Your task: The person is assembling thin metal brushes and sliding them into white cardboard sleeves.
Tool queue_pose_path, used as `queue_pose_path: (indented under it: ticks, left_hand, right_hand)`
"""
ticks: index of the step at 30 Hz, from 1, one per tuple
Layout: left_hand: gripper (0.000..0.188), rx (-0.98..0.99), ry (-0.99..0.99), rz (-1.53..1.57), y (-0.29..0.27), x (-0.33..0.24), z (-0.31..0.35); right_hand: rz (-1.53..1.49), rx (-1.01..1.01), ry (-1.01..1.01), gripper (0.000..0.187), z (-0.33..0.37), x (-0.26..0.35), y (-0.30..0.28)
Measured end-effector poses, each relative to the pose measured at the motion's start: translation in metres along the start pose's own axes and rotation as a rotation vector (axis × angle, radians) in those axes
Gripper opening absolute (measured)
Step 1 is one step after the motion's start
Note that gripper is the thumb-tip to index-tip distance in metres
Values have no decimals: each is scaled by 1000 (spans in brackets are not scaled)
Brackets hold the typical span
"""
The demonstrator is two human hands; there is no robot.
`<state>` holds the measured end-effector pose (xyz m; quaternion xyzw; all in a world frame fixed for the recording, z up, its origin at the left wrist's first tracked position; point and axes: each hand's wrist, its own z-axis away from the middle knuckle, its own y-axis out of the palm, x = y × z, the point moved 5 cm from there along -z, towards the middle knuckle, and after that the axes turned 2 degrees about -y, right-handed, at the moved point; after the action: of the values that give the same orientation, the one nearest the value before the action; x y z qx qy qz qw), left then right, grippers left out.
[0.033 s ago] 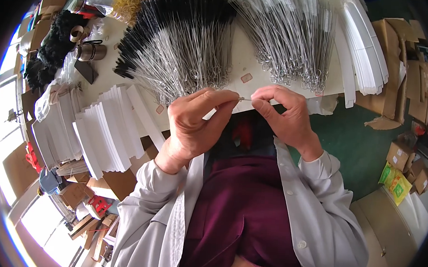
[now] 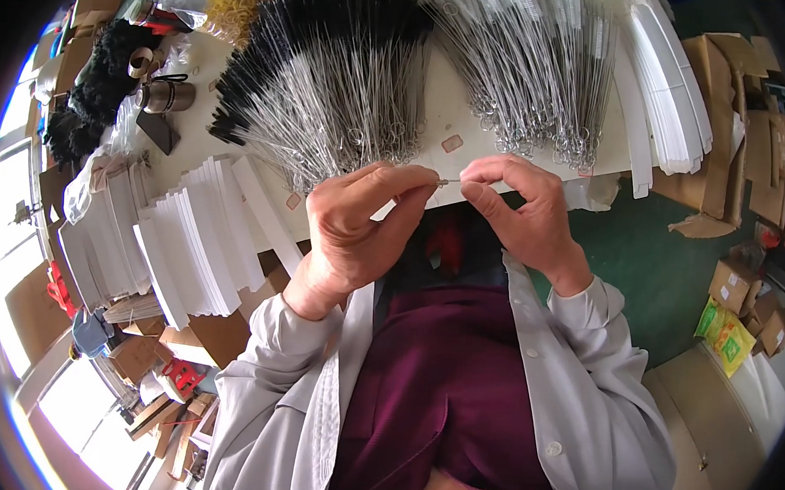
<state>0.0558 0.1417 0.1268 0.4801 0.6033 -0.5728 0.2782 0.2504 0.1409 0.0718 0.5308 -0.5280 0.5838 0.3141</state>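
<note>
My left hand [image 2: 367,221] and my right hand [image 2: 527,212] meet fingertip to fingertip at the table's near edge. Between them runs a short, thin metal piece [image 2: 449,181], too small to name. Both hands are closed in a pinch on it, the left at one end and the right at the other. Just beyond my left hand fans a big pile of wire-handled brushes with black bristles [image 2: 330,73], their looped ends toward me. Farther right lies a second pile of wire brushes with pale bristles [image 2: 544,67], loops also facing me.
White flat strips [image 2: 197,244] stand in stacks at the left; another white stack [image 2: 676,91] lies at the right beside an open cardboard box [image 2: 717,147]. A metal flask [image 2: 168,96], dark fluffy material [image 2: 108,75] and yellow loops [image 2: 231,15] occupy the table's far left.
</note>
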Motion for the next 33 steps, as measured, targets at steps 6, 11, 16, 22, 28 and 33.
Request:
queue_pose_path:
  ticks: [6, 11, 16, 22, 28, 33]
  left_hand:
    - [22, 12, -3, 46, -5, -6, -9]
    - [21, 38, -102, 194, -7, -8, -11]
    - [19, 31, -267, 367, -13, -5, -14]
    - [12, -65, -341, 366, -18, -3, -14]
    - [9, -78, -492, 491, -13, 10, -8]
    - [9, 21, -457, 475, -6, 10, -8]
  right_hand:
    - [39, -42, -151, 25, -18, 19, -5]
    - [118, -13, -258, 35, -32, 38, 2]
    - [-253, 184, -54, 26, -34, 30, 17]
    - [-592, 201, 212, 22, -25, 14, 31]
    - [-631, 54, 182, 21, -22, 14, 34]
    - [-524, 5, 97, 17, -28, 13, 26]
